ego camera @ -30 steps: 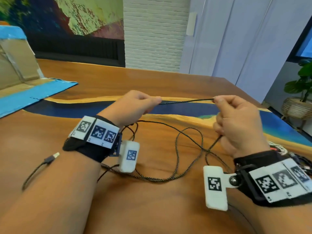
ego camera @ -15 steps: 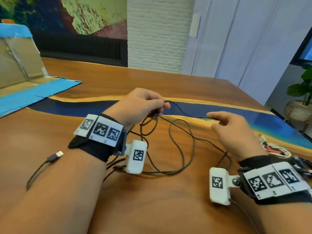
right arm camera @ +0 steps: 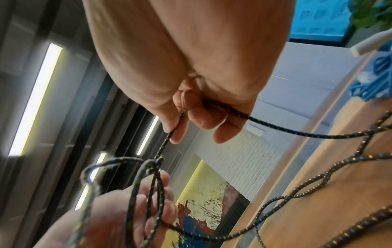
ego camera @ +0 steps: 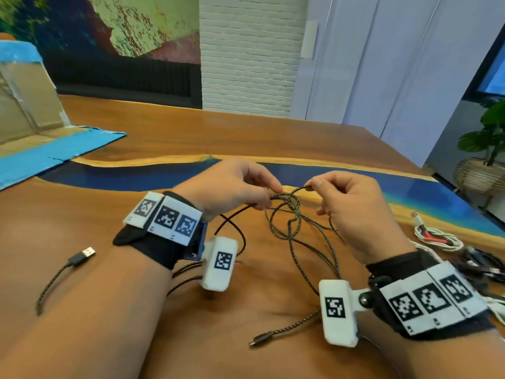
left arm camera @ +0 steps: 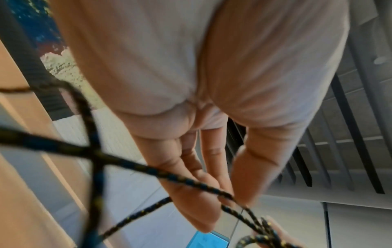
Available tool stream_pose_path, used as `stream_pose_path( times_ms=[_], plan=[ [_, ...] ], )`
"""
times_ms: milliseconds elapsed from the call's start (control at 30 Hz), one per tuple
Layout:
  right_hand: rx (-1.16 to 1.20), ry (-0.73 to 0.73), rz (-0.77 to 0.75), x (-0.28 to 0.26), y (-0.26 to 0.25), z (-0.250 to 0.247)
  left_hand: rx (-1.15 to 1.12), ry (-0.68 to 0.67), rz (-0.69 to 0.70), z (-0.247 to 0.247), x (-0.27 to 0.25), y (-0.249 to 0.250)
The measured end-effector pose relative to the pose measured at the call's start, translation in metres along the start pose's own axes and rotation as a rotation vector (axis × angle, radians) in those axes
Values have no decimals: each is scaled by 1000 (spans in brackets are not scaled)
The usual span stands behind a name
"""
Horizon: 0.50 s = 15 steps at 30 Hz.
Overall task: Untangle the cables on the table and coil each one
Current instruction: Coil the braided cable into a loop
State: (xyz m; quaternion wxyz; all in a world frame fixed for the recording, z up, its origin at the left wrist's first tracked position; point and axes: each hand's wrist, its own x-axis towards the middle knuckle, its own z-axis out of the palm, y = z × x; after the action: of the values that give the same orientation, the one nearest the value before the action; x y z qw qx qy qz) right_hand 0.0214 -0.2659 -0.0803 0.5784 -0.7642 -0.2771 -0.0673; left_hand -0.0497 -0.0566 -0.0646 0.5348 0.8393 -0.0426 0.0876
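A black braided cable with yellow flecks (ego camera: 293, 233) lies in loose loops on the wooden table (ego camera: 218, 132). My left hand (ego camera: 273, 191) pinches a small bunch of its loops (ego camera: 289, 202) just above the table; the left wrist view shows the thumb and fingers closed on the strand (left arm camera: 148, 169). My right hand (ego camera: 311, 186) pinches the same cable right beside it, with the strand (right arm camera: 275, 127) running out past the curled fingers (right arm camera: 201, 117). Its USB plug (ego camera: 84, 254) lies at the left. The small plug (ego camera: 261, 339) rests near my right wrist.
A coiled white and red cable (ego camera: 437, 237) and a heap of dark cables (ego camera: 475, 263) lie at the right edge. A cardboard box with blue tape (ego camera: 27, 110) and its blue flap (ego camera: 54, 157) stand at the far left. A potted plant (ego camera: 486, 160) is beyond the table.
The hands held the cable stretched apart, then the right hand let go and reached out open. Now it pinches the cable beside the left hand, which holds more loops.
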Motion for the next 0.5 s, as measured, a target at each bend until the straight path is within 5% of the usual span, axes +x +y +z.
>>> stream_pose_path(
  times_ms=[167,367,500],
  plan=[
    [122,-25,89,0,3,-5,143,1,10,-1,0,2],
    [111,-86,-21,-5,-1,-1,80,72,-6,1,4,-2],
    [132,-184,-64,-13,-2,6,243,133,-25,12,10,-4]
  ],
)
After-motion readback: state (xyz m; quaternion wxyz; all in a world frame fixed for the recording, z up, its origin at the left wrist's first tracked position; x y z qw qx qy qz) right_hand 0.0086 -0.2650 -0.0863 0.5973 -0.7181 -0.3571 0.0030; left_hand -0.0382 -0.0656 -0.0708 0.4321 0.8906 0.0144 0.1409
